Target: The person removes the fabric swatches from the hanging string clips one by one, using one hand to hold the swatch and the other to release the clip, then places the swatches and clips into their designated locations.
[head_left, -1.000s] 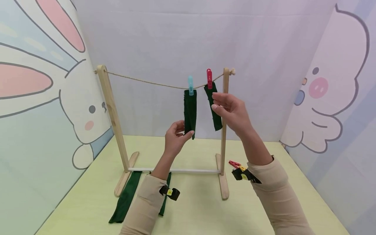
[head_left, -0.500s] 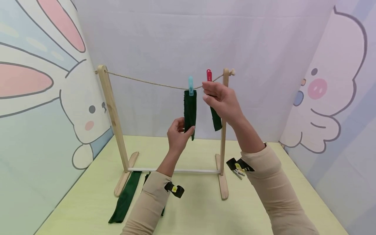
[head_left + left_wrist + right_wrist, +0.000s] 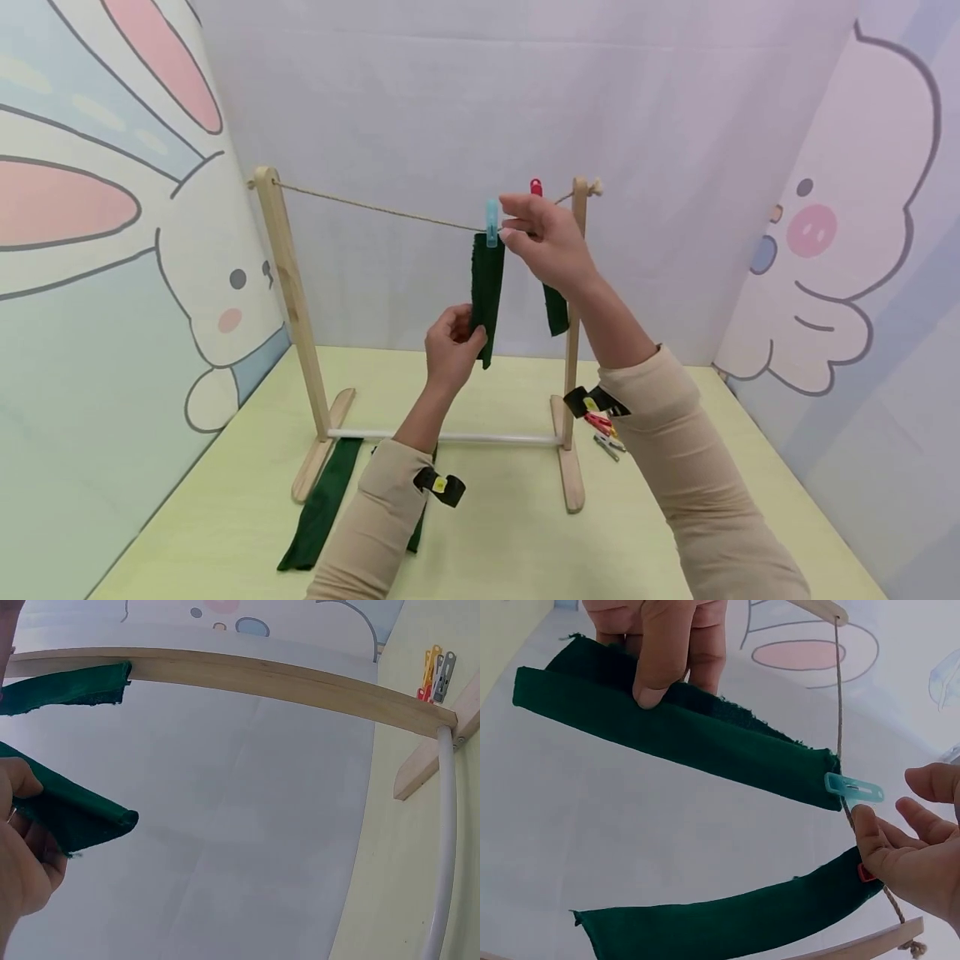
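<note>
A dark green cloth strip (image 3: 489,283) hangs from the rope (image 3: 375,208), held there by a light blue clothespin (image 3: 491,223). Low on this strip, my left hand (image 3: 450,350) pinches the cloth between thumb and fingers; the right wrist view shows it folded lengthwise. Beside the blue clothespin, my right hand (image 3: 551,248) has its thumb and fingers apart. In the right wrist view its fingertips (image 3: 864,816) are very near the clothespin and the rope. Partly behind that hand hangs a second green strip (image 3: 556,312) under a red clothespin (image 3: 536,187).
Wooden posts (image 3: 288,292) carry the rope, joined low down by a white rod (image 3: 495,437). Two more green strips lie on the table, one at the left (image 3: 324,504), another partly under my left sleeve. Several loose clothespins (image 3: 606,440) lie right of the stand.
My right hand has moved left from the second strip to beside the blue clothespin. My left hand keeps its pinch, and the hanging strip's lower end has shifted slightly left.
</note>
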{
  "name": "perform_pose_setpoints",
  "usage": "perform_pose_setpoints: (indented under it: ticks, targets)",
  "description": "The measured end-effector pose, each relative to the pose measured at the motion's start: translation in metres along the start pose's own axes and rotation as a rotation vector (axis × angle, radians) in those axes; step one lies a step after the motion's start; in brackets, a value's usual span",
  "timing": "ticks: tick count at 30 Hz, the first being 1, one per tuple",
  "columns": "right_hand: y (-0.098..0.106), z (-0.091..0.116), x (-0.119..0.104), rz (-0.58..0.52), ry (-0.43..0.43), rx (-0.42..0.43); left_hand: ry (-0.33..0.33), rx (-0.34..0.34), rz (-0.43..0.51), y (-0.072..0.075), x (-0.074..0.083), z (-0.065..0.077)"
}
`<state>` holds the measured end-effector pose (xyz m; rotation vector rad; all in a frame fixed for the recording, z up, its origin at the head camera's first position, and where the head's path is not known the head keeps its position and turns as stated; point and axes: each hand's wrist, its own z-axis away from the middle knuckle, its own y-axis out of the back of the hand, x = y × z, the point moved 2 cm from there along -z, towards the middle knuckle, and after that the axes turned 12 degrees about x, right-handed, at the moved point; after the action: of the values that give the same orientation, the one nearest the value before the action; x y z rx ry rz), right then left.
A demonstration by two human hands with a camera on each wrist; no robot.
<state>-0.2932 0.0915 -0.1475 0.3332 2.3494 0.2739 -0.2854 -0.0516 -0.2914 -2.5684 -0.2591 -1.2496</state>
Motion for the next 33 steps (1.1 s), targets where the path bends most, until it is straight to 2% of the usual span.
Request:
perform_pose_setpoints:
  ticks: [3, 7, 14, 18, 23, 28, 33]
  targets:
    - [-0.004, -0.006, -0.002, 0.079, -0.022, -0.002, 0.011, -0.046, 0.020, 0.001, 0.006, 0.000]
    - [-0.010, -0.014, -0.003, 0.140, -0.066, -0.009, 0.028, -0.086, 0.039, 0.003, 0.004, -0.002]
    - [-0.011, -0.018, -0.002, 0.110, -0.103, -0.015, 0.066, -0.149, 0.068, 0.006, 0.001, -0.003]
    - [-0.012, -0.017, -0.003, 0.092, -0.083, -0.021, 0.061, -0.169, 0.065, 0.008, 0.003, -0.003]
    - [-0.012, -0.014, -0.004, 0.126, -0.036, 0.020, 0.061, -0.191, 0.048, 0.009, 0.003, -0.003]
    - [-0.008, -0.012, -0.005, 0.140, -0.025, 0.047, 0.055, -0.200, 0.047, 0.009, 0.003, -0.002]
    - [-0.006, -0.010, -0.004, 0.101, -0.034, 0.063, 0.052, -0.184, 0.043, 0.011, 0.002, -0.001]
